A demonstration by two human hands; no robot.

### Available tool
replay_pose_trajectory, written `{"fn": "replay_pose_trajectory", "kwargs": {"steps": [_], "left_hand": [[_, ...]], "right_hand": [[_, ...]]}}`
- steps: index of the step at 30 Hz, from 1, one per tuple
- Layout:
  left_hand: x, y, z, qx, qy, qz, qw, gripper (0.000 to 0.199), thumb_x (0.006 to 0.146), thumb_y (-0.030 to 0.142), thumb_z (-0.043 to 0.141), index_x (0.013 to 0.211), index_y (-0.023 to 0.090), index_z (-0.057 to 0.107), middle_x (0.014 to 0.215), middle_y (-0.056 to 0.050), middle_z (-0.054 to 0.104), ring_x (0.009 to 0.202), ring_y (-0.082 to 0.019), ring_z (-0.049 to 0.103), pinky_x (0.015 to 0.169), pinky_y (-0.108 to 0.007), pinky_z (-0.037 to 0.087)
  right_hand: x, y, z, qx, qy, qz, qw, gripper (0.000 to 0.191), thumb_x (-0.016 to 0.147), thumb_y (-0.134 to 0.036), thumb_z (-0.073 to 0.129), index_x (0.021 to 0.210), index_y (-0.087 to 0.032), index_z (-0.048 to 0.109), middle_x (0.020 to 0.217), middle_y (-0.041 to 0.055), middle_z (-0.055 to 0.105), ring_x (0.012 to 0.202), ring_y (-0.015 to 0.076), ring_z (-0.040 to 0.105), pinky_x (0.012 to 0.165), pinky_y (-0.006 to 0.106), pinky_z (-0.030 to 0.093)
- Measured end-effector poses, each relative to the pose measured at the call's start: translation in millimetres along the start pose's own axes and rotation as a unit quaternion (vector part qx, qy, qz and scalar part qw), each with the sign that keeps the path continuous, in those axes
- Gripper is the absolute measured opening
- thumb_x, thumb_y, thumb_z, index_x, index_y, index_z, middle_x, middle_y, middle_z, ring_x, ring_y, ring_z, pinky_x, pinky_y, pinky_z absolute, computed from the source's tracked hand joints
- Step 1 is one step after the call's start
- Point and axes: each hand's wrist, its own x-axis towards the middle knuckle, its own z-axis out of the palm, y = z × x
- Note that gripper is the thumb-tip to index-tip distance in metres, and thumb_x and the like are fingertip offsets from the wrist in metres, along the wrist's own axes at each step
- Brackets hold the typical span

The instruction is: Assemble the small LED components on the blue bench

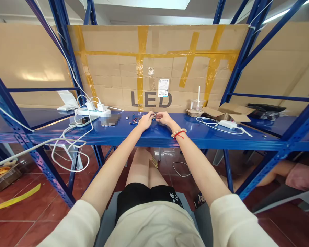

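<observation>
Both hands meet over the blue shelf top, near its middle. My left hand is closed, its fingertips pinching a small dark, shiny piece. From the other side my right hand closes on the same piece with thumb and fingers. The piece is mostly covered by the fingers and too small to name. Left of my left hand, several small loose parts, some blue, red and metallic, lie on the shelf. A beaded bracelet and a red string circle my right wrist.
A white power strip with plugs and looped cables stands at the left. On the right are a clear cup with a straw, a white adapter with a cable and an open cardboard box. Taped cardboard forms the back wall.
</observation>
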Motion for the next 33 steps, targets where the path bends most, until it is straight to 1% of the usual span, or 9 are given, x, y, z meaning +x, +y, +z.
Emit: {"fn": "replay_pose_trajectory", "kwargs": {"steps": [4, 7, 9, 12, 17, 22, 26, 30, 33], "left_hand": [[0, 0, 0.2, -0.003, 0.000, 0.005, 1.000, 0.031, 0.086, 0.033, 0.030, 0.107, 0.025, 0.052, 0.091, -0.004, 0.062, 0.087, -0.019, 0.055, 0.081, -0.035, 0.041], [0, -1, 0.7, -0.007, -0.001, 0.008, 1.000, 0.031, 0.086, 0.033, 0.031, 0.107, 0.025, 0.052, 0.092, -0.004, 0.062, 0.087, -0.019, 0.055, 0.082, -0.034, 0.041], [1, -2, 1.4, -0.006, -0.004, 0.005, 1.000, 0.031, 0.086, 0.033, 0.031, 0.107, 0.025, 0.052, 0.092, -0.004, 0.062, 0.087, -0.019, 0.055, 0.081, -0.034, 0.041], [2, -4, 2.7, -0.005, -0.007, 0.001, 1.000, 0.030, 0.086, 0.033, 0.032, 0.107, 0.025, 0.052, 0.093, -0.004, 0.062, 0.087, -0.019, 0.056, 0.081, -0.034, 0.041], [2, -4, 3.0, -0.004, -0.006, 0.000, 1.000, 0.030, 0.085, 0.032, 0.032, 0.106, 0.026, 0.053, 0.096, -0.004, 0.062, 0.088, -0.019, 0.056, 0.082, -0.035, 0.042], [1, -2, 1.7, 0.001, -0.012, -0.007, 1.000, 0.030, 0.085, 0.031, 0.032, 0.105, 0.025, 0.053, 0.096, -0.004, 0.062, 0.088, -0.020, 0.056, 0.080, -0.036, 0.042], [2, -4, 2.6, 0.010, -0.003, -0.009, 1.000, 0.030, 0.085, 0.030, 0.032, 0.106, 0.025, 0.052, 0.094, -0.004, 0.062, 0.090, -0.021, 0.056, 0.081, -0.037, 0.041], [6, -8, 5.6, -0.012, 0.012, -0.012, 1.000, 0.030, 0.086, 0.029, 0.031, 0.106, 0.024, 0.052, 0.093, -0.005, 0.062, 0.086, -0.019, 0.057, 0.081, -0.035, 0.042], [7, -10, 6.7, -0.018, 0.014, -0.021, 1.000, 0.030, 0.086, 0.029, 0.032, 0.107, 0.023, 0.052, 0.093, -0.005, 0.063, 0.086, -0.018, 0.057, 0.081, -0.033, 0.042]], "right_hand": [[-1, -1, 2, 0.023, -0.001, 0.010, 1.000, 0.022, 0.054, 0.006, 0.060, 0.066, -0.012, 0.061, 0.074, 0.0040, 0.068, 0.077, 0.0170, 0.064, 0.075, 0.029, 0.052], [-1, -3, 2, 0.032, 0.004, 0.031, 0.999, 0.017, 0.059, 0.002, 0.062, 0.070, -0.012, 0.062, 0.077, 0.0053, 0.068, 0.075, 0.0166, 0.063, 0.063, 0.027, 0.055], [-3, -5, 0, 0.030, 0.002, 0.029, 0.999, 0.016, 0.062, -0.002, 0.064, 0.075, -0.012, 0.062, 0.082, 0.0064, 0.067, 0.074, 0.0162, 0.063, 0.055, 0.024, 0.055], [-7, -7, -2, 0.001, -0.006, 0.012, 1.000, 0.017, 0.063, -0.007, 0.066, 0.079, -0.012, 0.063, 0.084, 0.0074, 0.067, 0.072, 0.0160, 0.062, 0.046, 0.020, 0.052], [-9, -7, -4, -0.061, -0.035, -0.006, 0.997, 0.017, 0.061, -0.008, 0.067, 0.077, -0.010, 0.063, 0.079, 0.0076, 0.066, 0.063, 0.0141, 0.059, 0.037, 0.016, 0.047], [-11, -8, -3, -0.065, -0.072, -0.036, 0.995, 0.022, 0.062, -0.011, 0.066, 0.083, -0.009, 0.063, 0.081, 0.0072, 0.065, 0.059, 0.0117, 0.057, 0.036, 0.016, 0.046], [-13, -14, -1, -0.046, -0.070, -0.046, 0.995, 0.030, 0.065, -0.012, 0.063, 0.095, -0.011, 0.062, 0.083, 0.0068, 0.065, 0.059, 0.0112, 0.058, 0.037, 0.015, 0.046], [-12, -18, 1, 0.000, -0.062, -0.023, 0.998, 0.025, 0.070, -0.012, 0.058, 0.095, -0.011, 0.063, 0.083, 0.0081, 0.066, 0.060, 0.0117, 0.059, 0.038, 0.016, 0.048], [-10, -16, 2, 0.033, -0.069, -0.015, 0.997, 0.020, 0.073, -0.017, 0.060, 0.092, -0.011, 0.064, 0.080, 0.0081, 0.067, 0.061, 0.0127, 0.061, 0.045, 0.019, 0.052]]}}
